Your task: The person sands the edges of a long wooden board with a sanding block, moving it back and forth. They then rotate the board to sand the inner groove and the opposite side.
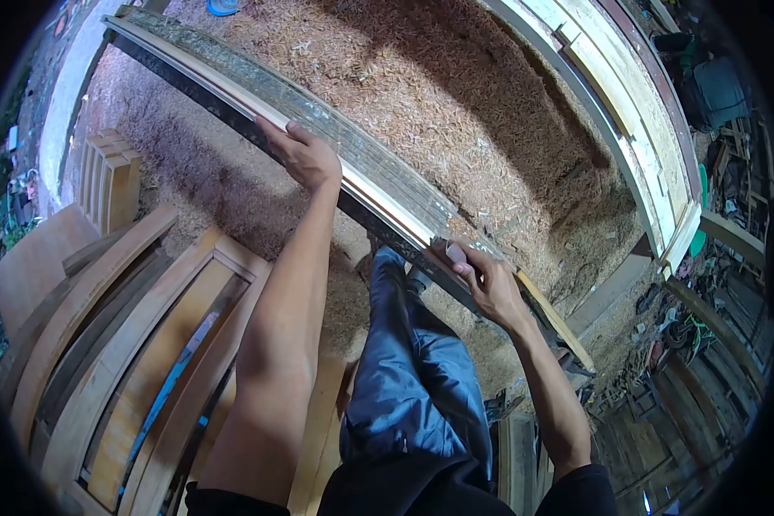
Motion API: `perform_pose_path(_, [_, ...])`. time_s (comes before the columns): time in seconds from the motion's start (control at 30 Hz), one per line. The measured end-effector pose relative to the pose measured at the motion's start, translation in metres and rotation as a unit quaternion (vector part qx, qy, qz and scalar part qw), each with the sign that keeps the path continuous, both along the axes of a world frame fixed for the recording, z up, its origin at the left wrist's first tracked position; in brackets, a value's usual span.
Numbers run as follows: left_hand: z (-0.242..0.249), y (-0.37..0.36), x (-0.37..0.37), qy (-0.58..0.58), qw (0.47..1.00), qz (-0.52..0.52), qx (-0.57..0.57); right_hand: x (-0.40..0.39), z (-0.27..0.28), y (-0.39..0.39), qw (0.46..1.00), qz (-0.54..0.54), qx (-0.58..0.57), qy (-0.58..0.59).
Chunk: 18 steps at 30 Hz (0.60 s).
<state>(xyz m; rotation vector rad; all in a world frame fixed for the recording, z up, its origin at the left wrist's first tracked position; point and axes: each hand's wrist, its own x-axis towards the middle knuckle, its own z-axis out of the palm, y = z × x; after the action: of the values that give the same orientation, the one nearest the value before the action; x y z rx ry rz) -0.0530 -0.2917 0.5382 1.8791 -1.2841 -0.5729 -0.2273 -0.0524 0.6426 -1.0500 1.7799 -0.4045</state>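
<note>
A long, narrow wooden strip (374, 198) lies along the near edge of a rough workbench plank (318, 112). My left hand (305, 156) rests on the strip near its middle, with the thumb and fingers gripping its two edges. Nearer the strip's right end, my right hand (488, 279) is closed around a small, folded, pale and brownish piece (449, 251), which touches the strip. What the piece is made of cannot be made out.
Wooden frames (159, 344) lean at the lower left, with stacked wood blocks (116, 185) behind them. Shavings (421, 95) cover the ground. A long bench with boards (615, 95) stands at the right. A yellowish wood piece (555, 320) juts out near my right forearm.
</note>
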Motion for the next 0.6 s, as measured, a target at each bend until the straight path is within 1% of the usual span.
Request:
perform_pose_path(0.13, [0.001,0.0,-0.001,0.015,1.0,0.001,0.004,0.01,-0.012,-0.013,0.999,-0.019,-0.043,0.009])
perform_pose_path(0.23, [-0.004,0.0,0.001,0.002,1.0,-0.001,0.002,0.016,-0.009,-0.052,0.999,-0.007,-0.036,-0.018])
perform_pose_path(0.27, [-0.007,0.0,0.003,0.0,1.0,-0.001,0.007,0.012,-0.005,-0.059,1.0,0.024,0.009,-0.01])
perform_pose_path(0.37, [-0.005,-0.001,0.001,0.003,1.0,-0.001,0.018,0.007,-0.006,-0.035,0.997,0.04,-0.047,-0.045])
perform_pose_path(0.4, [0.003,0.001,-0.004,0.013,1.0,0.002,0.017,0.008,-0.015,-0.014,0.989,0.033,-0.14,-0.01])
perform_pose_path(0.43, [0.006,0.002,-0.003,0.021,1.0,0.005,0.017,0.011,-0.013,-0.006,0.989,0.031,-0.142,-0.003])
perform_pose_path(0.47, [-0.008,0.0,0.002,-0.013,1.0,-0.002,-0.02,0.015,-0.012,-0.001,0.989,0.028,-0.145,0.005])
perform_pose_path(0.5, [-0.007,0.0,0.004,-0.011,1.0,0.001,-0.011,0.018,-0.01,0.001,0.989,0.022,-0.146,0.013])
perform_pose_path(0.53, [-0.005,0.003,0.004,-0.009,1.0,0.001,0.0,0.016,-0.006,-0.006,0.997,0.027,-0.073,0.004])
perform_pose_path(0.6, [0.005,0.001,-0.003,0.013,1.0,0.011,0.018,0.008,-0.009,-0.015,0.999,-0.03,-0.038,-0.018])
